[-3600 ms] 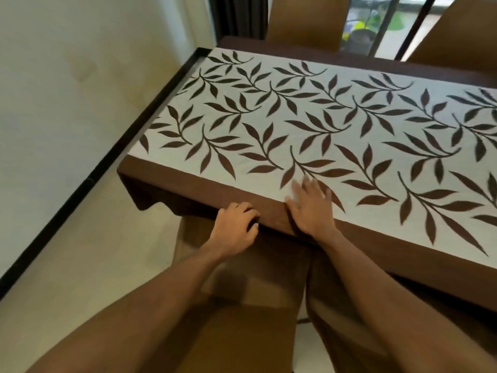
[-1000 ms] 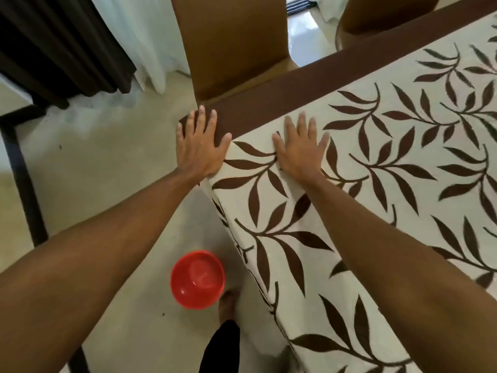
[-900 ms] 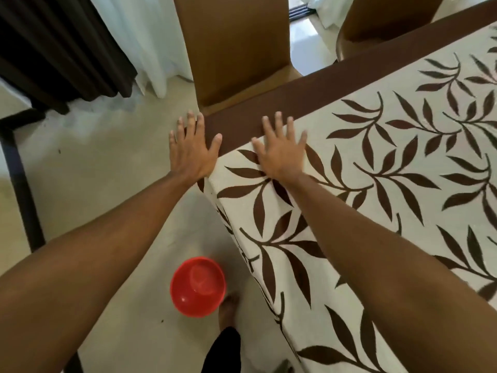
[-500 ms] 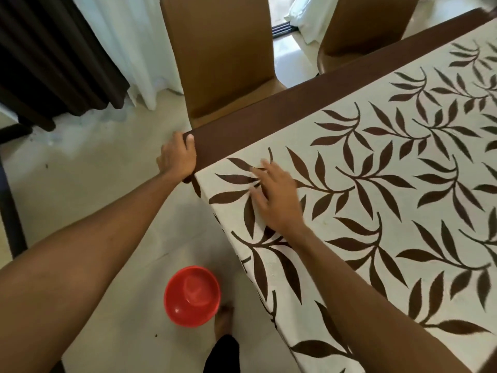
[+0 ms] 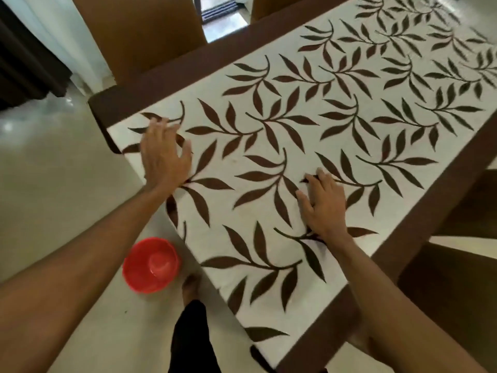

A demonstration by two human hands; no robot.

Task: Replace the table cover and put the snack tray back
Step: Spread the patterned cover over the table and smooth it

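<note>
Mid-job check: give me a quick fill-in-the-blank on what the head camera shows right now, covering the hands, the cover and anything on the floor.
1. The left hand and right hand both rest on the table cover, which is printed with brown ____.
2. The red bowl stands on the ____, next to the person's foot.
3. The hand nearer the cover's corner is the ____ one.

Missing words: leaves; floor; left.
</note>
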